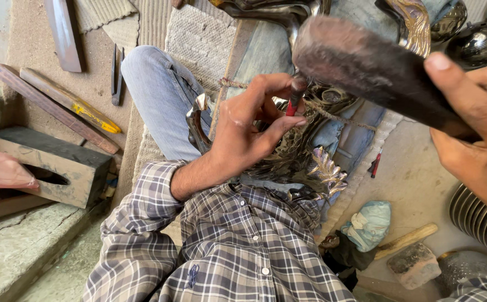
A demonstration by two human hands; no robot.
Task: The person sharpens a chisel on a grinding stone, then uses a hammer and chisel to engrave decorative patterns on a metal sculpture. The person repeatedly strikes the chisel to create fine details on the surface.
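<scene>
Left hand (249, 126): fingers curled tight, pinching a small punch (296, 96) between thumb and fingertips. The punch has a dark top and a red shank, stands near upright, and its tip is down on the metal workpiece (296, 159) in my lap. Can't tell exactly where the tip lands; my fingers cover it.

Right hand (475, 123): clenched round the handle of a mallet (366, 67). Thumb lies along the top, fingers wrap underneath. The dark, worn mallet head is raised, above and just right of the punch top, not touching it.

Workpiece: shiny dark metal with leaf-shaped relief, silvery leaf tips sticking out at its right edge. It rests on my jeans (162, 95), against my checked shirt (238, 246). A rope (333, 114) runs across it.

Further out, left side: a wooden block with a slot (59, 162) on the stone ledge, a pink bag (0, 170) beside it, two long wooden strips, one with yellow paint (73, 103), and a pair of pliers (116, 75) on the floor.

Right side: a crumpled blue cloth (369, 223), a wooden handle (405, 240), a stone (414, 265), and a small red-handled tool (375, 164) on the floor. Ribbed metal piece (478, 218) at the far right edge. More polished metal pieces (478, 42) at top right.
</scene>
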